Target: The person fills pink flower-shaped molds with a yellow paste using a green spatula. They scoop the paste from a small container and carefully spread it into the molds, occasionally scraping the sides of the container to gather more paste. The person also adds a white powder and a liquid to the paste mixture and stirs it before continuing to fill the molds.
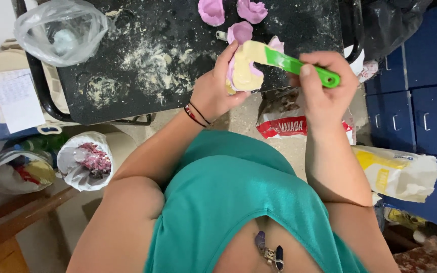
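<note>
My left hand holds a pink flexible mould filled with pale cream paste, just past the near edge of the black tabletop. My right hand grips the green handle of a spatula; its paste-covered blade rests on top of the mould. Three more pink moulds lie on the table beyond: one at the far edge, one beside it, and one just behind the held mould.
The tabletop is smeared with dried pale paste. A clear plastic bag sits at its left corner. On the floor lie a bag of pink scraps, another bag, a red-and-white sack and a yellow-and-white sack. Blue drawers stand on the right.
</note>
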